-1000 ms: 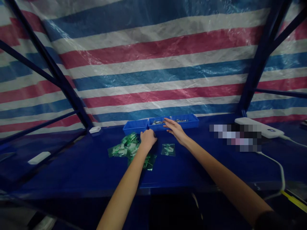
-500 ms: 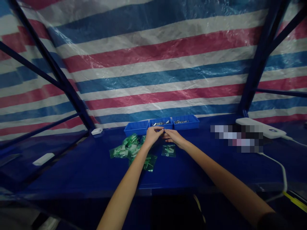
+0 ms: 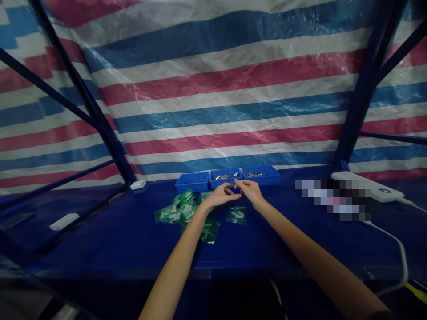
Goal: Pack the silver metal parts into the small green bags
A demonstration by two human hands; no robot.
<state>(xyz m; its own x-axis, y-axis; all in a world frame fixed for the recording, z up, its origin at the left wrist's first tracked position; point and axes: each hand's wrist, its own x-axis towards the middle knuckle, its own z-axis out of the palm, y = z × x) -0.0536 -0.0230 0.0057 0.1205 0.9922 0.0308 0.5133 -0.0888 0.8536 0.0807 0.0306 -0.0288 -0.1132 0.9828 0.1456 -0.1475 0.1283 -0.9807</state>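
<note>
In the head view my right hand (image 3: 251, 192) pinches a small, pale metal-looking part (image 3: 235, 186) between thumb and fingertips; its exact kind is too small to make out. My left hand (image 3: 220, 196) is just left of it, fingers curved and thumb apart, with nothing visible between them. Both hands are in front of the middle blue bin (image 3: 213, 184), which holds small metal pieces. Below them a clear bag of small parts (image 3: 236, 215) lies flat on the blue table (image 3: 260, 244). Beside my left wrist is a pile of green-tinted bags (image 3: 182, 209), partly covered by the forearm.
A left blue bin (image 3: 191, 183) and a right blue bin (image 3: 271, 176) with small metal pieces flank the middle one. A white power bank (image 3: 367, 186) with a cable lies at right, near a blurred-out object. Two white items lie at left. Blue posts rise at both sides.
My hands were fingertip to fingertip; now the left has opened and come slightly lower, and the right holds the small part apart from it. The view has tilted up slightly.
</note>
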